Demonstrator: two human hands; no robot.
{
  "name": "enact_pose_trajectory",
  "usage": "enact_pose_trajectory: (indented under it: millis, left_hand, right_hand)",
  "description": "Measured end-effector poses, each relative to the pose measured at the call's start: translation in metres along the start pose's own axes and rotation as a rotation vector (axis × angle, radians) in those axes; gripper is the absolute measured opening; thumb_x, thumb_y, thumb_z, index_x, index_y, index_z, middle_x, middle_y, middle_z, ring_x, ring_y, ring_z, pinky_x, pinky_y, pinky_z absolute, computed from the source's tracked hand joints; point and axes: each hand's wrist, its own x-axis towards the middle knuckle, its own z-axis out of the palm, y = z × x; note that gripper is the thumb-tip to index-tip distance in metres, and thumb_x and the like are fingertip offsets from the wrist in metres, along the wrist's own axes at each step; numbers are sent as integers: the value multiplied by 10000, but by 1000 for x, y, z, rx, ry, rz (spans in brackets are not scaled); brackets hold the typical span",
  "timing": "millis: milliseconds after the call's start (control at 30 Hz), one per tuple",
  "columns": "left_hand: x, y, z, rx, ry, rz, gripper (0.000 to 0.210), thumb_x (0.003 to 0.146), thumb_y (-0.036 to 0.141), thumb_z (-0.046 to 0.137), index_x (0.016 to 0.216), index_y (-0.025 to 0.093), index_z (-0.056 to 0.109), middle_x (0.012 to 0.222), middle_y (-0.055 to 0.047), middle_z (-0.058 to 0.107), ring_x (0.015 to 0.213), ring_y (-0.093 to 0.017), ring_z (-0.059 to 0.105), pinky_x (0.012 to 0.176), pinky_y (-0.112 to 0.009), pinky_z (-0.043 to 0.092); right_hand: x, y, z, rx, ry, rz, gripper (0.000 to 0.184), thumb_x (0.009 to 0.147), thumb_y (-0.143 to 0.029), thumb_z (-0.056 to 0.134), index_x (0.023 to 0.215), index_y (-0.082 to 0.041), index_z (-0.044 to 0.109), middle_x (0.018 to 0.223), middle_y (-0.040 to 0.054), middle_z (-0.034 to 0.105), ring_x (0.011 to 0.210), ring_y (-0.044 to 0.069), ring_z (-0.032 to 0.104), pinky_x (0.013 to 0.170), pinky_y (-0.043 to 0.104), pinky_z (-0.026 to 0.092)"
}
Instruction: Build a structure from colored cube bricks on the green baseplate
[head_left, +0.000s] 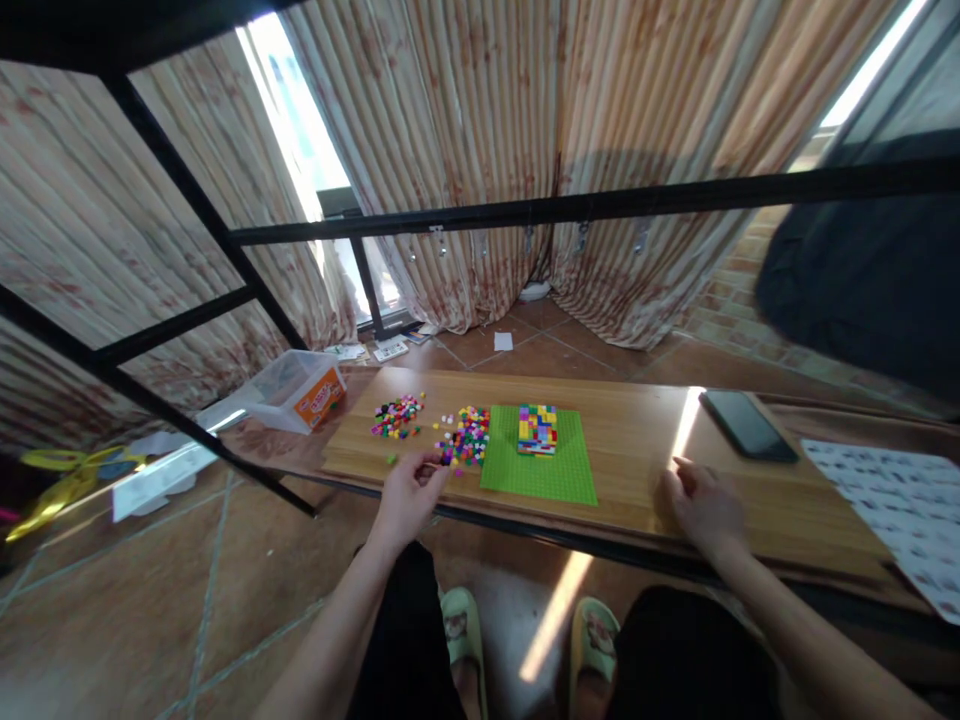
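Note:
My left hand (411,492) is at the front edge of the wooden board, thumb and fingertips pinched together beside a pile of small coloured building bricks (470,436). Whatever sits in that pinch is too small to make out. A second brick pile (397,415) lies farther left. On the green baseplate (510,475) stands a block-shaped build of multicoloured bricks (538,432), right of the left hand and apart from it. My right hand (707,508) rests on the board to the right, fingers loosely curled, with nothing visible in them.
A clear plastic box (292,385) with an orange label stands at the board's left end. At the right lie a dark phone (748,425) and a printed sheet (892,500). A black metal bar (487,215) crosses beyond the wooden board (626,440).

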Motion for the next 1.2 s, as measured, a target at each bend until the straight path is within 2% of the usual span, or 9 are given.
enact_pose_trajectory:
  millis: [100,200,333,467,600,733,867,1067,1200]
  left_hand:
    - [-35,22,4,91,10,140,81,808,226,574,853,170,611,787,-17,593,644,-118,561,627,-240,471]
    - [-56,38,5,166,-98,241,69,832,178,538,863,184,600,882,-43,591,774,-144,582,734,-272,486]
    - [-76,48,2,202,-213,227,95,850,178,509,880,201,596,961,-70,596,885,-183,587,809,-313,481]
    - [-95,43,-2,-20,-200,61,100,823,218,563,896,222,631,971,-74,636,876,-192,617,801,-315,498]
    - [-106,31,2,-496,-176,-273,173,778,299,656,920,200,652,808,-50,678,692,-152,642,638,-257,511]
    - [-105,21,4,-697,-142,-457,217,712,352,729,778,159,654,670,-30,657,572,-115,607,533,-210,468]
    - [-96,10,8,-791,-144,-529,255,709,377,728,694,139,639,595,-14,620,502,-89,558,492,-194,438]
    - [-75,-9,22,-883,30,-554,277,688,399,731,672,143,626,560,6,596,472,-79,523,479,-199,435]
    - [-59,-21,23,-939,73,-616,281,649,372,770,700,136,627,602,-3,616,510,-90,563,505,-211,464]
  right_hand:
    - [-37,-66,-21,432,-31,62,510,867,-537,469,1147,-147,641,952,127,691,806,246,641,740,385,505]
    - [-85,-147,-34,828,-307,-94,491,851,-529,543,1183,-176,623,858,61,688,685,174,618,640,302,506]
    - [-129,-212,-31,973,-435,-168,332,849,-431,586,1066,-202,690,812,33,710,719,170,638,681,287,512]
    - [-146,-222,-16,1048,-473,-143,219,837,-359,592,936,-222,732,913,53,745,858,212,676,777,328,527]
    - [-153,-224,-7,1083,-562,-110,189,824,-348,604,873,-211,725,859,49,742,786,195,678,730,310,526]
    - [-156,-231,-1,1062,-593,-99,180,821,-344,606,825,-199,712,763,31,718,715,173,651,688,287,502]
    - [-155,-240,13,1054,-571,-66,205,800,-368,617,750,-183,689,647,13,666,625,155,597,630,278,468]
    - [-134,-254,46,1175,-501,164,312,727,-475,652,731,-164,673,510,-36,533,454,107,428,454,240,336]
    - [-89,-261,63,901,-419,-2,321,793,-461,570,725,-168,681,565,-5,598,482,125,471,482,250,351]
